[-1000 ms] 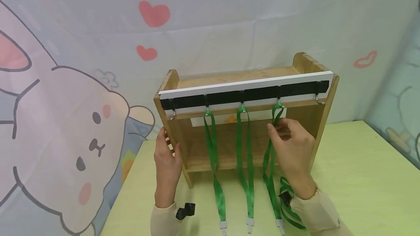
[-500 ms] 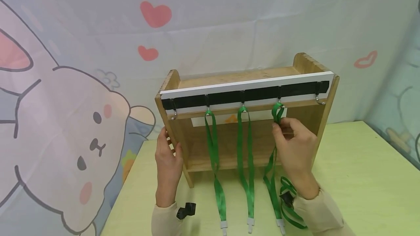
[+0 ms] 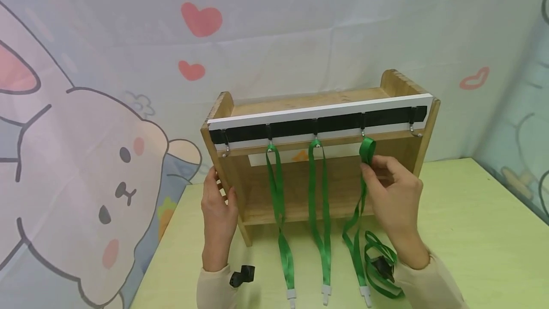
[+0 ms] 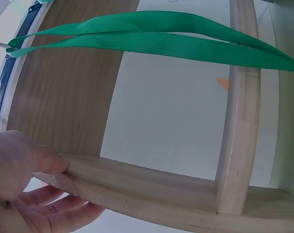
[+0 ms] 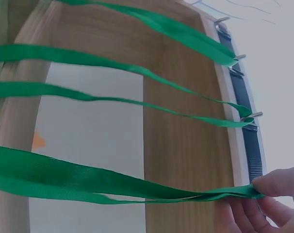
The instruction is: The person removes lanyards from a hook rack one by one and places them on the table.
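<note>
My left hand (image 3: 218, 206) grips the left side panel of a small wooden shelf (image 3: 291, 192); in the left wrist view its thumb lies inside and its fingers outside. My right hand (image 3: 394, 192) pinches a green lanyard (image 3: 354, 247) just below its top loop. That loop stands at the fourth hook (image 3: 363, 132) from the left and looks off it. A second lanyard (image 3: 279, 190) and a third lanyard (image 5: 118, 63) hang from hooks further left. White clips (image 3: 365, 294) end the hanging straps. Beside my right wrist, another green lanyard (image 3: 379, 280) lies coiled on the table.
Across the shelf's top front runs a white rail (image 3: 257, 120) with a black strip and several metal hooks. The leftmost hook (image 3: 226, 149) and rightmost hook (image 3: 413, 130) carry nothing. The shelf stands on a pale yellow-green table (image 3: 467, 232) before a printed cloth backdrop (image 3: 274, 61).
My right hand has slid up the fourth-hook lanyard to below its loop and shifted slightly right. The loop, on the hook earlier, now appears off it. My left hand stays put.
</note>
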Demonstrator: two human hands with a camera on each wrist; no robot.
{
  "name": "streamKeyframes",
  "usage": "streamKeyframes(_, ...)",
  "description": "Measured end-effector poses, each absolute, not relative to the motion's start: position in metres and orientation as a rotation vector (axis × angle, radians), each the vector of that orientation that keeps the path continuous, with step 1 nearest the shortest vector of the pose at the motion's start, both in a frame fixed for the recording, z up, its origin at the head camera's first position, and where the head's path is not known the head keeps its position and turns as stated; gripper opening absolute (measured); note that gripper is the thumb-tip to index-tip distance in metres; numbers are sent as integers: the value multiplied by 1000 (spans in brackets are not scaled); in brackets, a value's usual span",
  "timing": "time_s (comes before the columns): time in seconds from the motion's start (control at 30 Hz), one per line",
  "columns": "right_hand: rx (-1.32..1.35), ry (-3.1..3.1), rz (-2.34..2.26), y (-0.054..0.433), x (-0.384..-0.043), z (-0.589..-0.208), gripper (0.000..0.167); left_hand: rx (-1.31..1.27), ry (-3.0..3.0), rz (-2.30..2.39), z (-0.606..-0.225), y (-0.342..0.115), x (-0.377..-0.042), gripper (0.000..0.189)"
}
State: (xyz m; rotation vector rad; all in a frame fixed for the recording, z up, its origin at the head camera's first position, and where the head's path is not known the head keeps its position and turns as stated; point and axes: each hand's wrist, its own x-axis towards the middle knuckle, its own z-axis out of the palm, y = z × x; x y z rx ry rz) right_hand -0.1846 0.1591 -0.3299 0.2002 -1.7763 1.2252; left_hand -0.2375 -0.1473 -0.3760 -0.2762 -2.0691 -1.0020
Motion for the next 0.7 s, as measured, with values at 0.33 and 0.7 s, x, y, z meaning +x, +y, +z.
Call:
streamKeyframes(0.33, 150, -1899, 1488, 166, -178, -334, 8, -280, -2060, -999, -378, -148, -239, 58)
streamKeyframes(0.7, 231, -1885, 2033, 171, -175, -340, 5, -282, -2064, -1001, -376, -148, -239, 58)
